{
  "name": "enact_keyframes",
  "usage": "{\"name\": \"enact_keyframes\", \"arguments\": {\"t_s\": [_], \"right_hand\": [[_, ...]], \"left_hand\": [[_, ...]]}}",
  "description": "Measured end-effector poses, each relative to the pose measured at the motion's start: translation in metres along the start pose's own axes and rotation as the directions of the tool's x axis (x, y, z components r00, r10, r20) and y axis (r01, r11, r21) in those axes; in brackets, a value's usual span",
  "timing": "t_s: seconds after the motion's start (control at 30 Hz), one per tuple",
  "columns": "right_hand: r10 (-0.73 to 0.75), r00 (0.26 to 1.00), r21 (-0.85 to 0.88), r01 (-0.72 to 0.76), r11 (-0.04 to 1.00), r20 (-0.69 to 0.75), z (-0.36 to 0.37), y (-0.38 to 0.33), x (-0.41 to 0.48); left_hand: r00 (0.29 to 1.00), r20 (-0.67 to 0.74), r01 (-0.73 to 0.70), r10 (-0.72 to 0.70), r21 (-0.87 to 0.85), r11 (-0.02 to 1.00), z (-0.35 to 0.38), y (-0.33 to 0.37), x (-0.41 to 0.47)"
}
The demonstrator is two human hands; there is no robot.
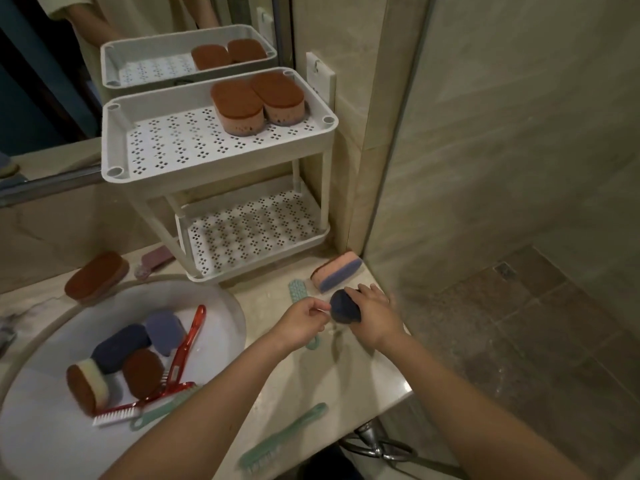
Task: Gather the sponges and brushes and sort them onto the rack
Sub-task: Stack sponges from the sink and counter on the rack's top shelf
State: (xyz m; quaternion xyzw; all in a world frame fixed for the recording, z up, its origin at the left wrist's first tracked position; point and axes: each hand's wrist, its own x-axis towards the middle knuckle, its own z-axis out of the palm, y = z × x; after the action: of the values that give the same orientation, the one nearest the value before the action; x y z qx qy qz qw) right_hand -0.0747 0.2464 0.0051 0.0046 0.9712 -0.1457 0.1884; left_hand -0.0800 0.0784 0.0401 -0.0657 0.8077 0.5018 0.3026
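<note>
A white two-tier rack (221, 164) stands against the mirror; two brown-topped sponges (258, 100) sit on its top shelf, the lower shelf (252, 230) holds nothing. My right hand (375, 315) grips a dark blue sponge (343, 306) above the counter. My left hand (303, 322) is curled beside it, fingertips pinched near the sponge's edge, over a green brush (296, 291). A pink-and-blue sponge (337, 271) lies by the wall. The white basin (221, 317) holds several sponges (121, 348), red brushes (183, 351) and a green brush (162, 410).
A brown sponge (97, 277) and a pink brush (154, 261) lie on the counter left of the rack. Another green brush (284, 438) lies near the counter's front edge (391, 400). A glass shower panel (485, 168) and tiled floor are at the right.
</note>
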Motion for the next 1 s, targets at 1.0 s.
{"name": "enact_keyframes", "arguments": {"t_s": [1.0], "right_hand": [[0.024,0.939,0.322,0.094,0.942,-0.344,-0.033,-0.052,0.027]], "left_hand": [[0.952,-0.301,-0.024,-0.06,-0.269,0.963,-0.049,-0.002,0.013]]}}
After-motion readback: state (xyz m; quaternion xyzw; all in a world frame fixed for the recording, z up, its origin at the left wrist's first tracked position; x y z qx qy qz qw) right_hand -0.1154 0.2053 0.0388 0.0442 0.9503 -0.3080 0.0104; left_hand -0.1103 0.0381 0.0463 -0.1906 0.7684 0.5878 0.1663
